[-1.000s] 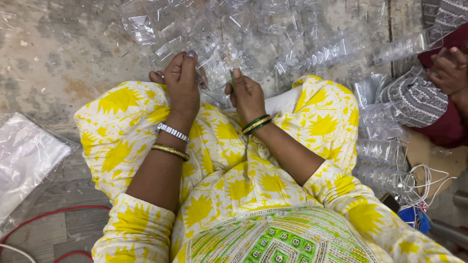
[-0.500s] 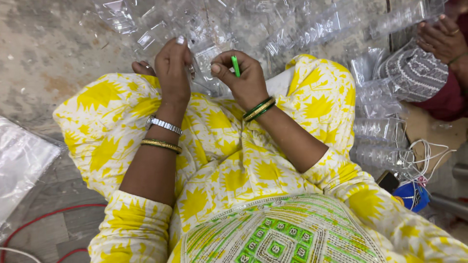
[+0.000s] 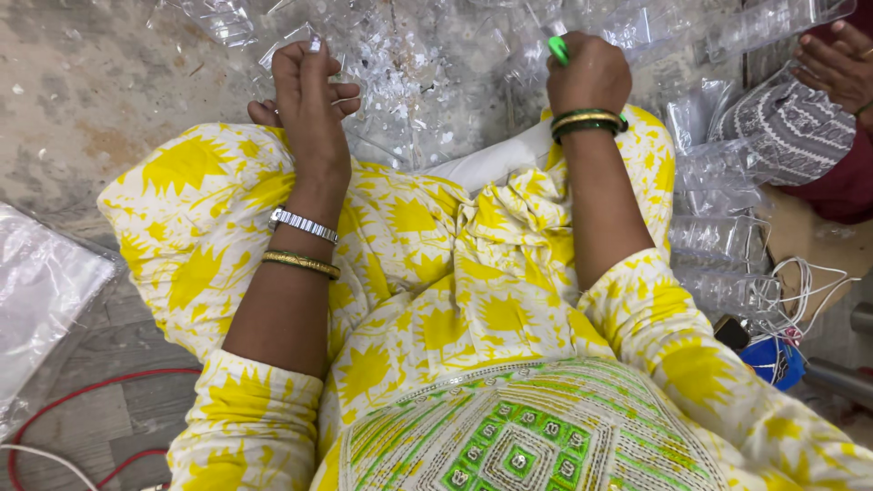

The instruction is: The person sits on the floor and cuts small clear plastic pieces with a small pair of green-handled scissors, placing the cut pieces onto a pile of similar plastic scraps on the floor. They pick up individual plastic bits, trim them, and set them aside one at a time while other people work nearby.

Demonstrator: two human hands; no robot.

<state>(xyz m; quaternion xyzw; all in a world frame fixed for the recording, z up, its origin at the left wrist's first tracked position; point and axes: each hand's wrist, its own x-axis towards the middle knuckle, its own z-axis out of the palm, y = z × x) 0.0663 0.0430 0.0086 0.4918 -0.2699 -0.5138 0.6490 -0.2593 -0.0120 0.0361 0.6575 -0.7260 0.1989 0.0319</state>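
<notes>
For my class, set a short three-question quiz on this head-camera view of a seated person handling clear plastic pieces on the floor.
1. True or false: the right hand holds a small green tool.
2. Which wrist wears a silver band and a gold bangle? A left, B right.
3. Fill in: the left hand rests among clear ____ pieces.

Key: 1 true; 2 A; 3 plastic.
</notes>
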